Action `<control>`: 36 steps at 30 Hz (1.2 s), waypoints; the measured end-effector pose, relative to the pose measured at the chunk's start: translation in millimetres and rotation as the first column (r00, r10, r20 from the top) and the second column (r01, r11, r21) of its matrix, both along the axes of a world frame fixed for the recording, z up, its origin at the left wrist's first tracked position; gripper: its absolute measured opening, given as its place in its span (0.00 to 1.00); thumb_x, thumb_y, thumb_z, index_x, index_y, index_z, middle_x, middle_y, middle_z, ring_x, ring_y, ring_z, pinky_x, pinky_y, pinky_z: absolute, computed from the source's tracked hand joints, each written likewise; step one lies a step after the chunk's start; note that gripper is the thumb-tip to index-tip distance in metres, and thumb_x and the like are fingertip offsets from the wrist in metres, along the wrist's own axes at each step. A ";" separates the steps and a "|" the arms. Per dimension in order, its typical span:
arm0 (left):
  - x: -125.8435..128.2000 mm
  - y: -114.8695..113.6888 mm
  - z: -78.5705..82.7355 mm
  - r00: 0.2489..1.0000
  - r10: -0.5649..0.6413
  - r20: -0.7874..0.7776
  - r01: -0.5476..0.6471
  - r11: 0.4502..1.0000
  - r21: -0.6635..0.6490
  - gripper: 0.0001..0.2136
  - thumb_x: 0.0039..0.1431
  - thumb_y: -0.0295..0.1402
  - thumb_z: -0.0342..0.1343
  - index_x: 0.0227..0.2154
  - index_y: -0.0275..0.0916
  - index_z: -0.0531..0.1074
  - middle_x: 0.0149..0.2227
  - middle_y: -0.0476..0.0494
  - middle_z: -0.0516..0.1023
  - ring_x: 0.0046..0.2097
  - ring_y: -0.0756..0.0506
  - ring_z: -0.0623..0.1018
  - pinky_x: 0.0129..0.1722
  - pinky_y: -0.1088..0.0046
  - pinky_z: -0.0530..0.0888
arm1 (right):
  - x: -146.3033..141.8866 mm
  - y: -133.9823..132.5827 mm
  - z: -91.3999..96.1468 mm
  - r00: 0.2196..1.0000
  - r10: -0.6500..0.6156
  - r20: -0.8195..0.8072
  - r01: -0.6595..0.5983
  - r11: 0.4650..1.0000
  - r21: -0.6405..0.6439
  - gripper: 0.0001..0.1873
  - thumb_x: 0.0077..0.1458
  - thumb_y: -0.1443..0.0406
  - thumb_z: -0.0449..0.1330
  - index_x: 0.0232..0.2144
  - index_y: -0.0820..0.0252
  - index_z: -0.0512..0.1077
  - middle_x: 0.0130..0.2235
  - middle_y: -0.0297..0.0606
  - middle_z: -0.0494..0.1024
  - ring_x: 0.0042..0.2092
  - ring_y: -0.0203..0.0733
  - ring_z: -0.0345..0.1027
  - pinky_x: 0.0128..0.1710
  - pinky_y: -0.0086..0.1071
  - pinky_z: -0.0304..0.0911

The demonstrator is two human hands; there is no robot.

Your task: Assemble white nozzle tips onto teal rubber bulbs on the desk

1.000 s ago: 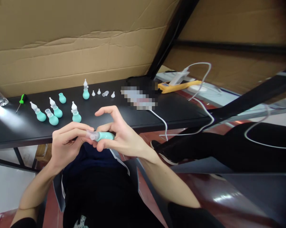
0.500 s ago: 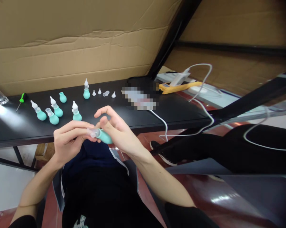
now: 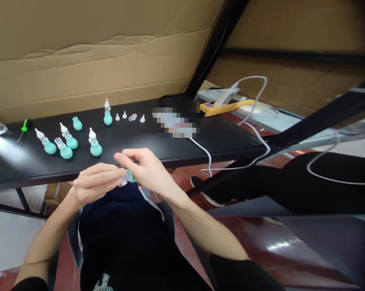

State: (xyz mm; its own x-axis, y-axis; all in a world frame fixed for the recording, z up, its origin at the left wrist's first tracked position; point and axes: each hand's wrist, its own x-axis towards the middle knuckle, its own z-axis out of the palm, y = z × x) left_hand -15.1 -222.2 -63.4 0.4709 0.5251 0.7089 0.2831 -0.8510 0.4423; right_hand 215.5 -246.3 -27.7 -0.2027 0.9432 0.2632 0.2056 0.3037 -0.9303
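My left hand (image 3: pixel 99 182) pinches a clear plastic connector (image 3: pixel 123 181) at the table's front edge. Against the connector's end is the mouth of a teal rubber bulb (image 3: pixel 133 177), mostly hidden inside my right hand (image 3: pixel 147 169), whose fingers curl round it. How far the two parts fit together cannot be seen. On the table ahead, several teal bulbs carry white tips, such as the upright nasal aspirator (image 3: pixel 95 148) nearest my hands. One bulb (image 3: pixel 66 151) has only a clear connector on it, and another bulb (image 3: pixel 77 123) is bare.
Small white tips (image 3: pixel 142 119) and a loose clear connector (image 3: pixel 133 117) lie near the cardboard wall (image 3: pixel 109 60). A green screwdriver (image 3: pixel 25 126) is at the left. To the right are a white cable (image 3: pixel 205 151), a yellow tool (image 3: pixel 224 107) and another person's leg (image 3: pixel 245 182).
My right hand has closed further round the teal bulb, turning its mouth into view and covering its body. My left hand has shifted slightly right and down with the connector. The view has moved a little.
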 end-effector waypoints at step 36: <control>26.2 -11.5 18.8 0.979 -0.114 0.170 0.049 0.937 0.346 0.09 0.76 0.18 0.69 0.42 0.40 0.85 0.46 0.48 0.93 0.37 0.52 0.91 0.36 0.79 0.89 | -8.6 -14.8 -12.1 0.940 -0.331 -0.076 0.321 0.790 0.523 0.30 0.84 0.51 0.60 0.26 0.52 0.62 0.21 0.28 0.68 0.22 0.32 0.56 0.25 0.32 0.51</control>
State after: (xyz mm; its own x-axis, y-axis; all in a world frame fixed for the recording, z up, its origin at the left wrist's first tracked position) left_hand 11.1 -233.7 -44.7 0.3462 0.2036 0.9158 0.1472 -0.9759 0.1613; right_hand 206.9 -261.0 -39.8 0.0819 0.6764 0.7319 0.3959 0.6519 -0.6468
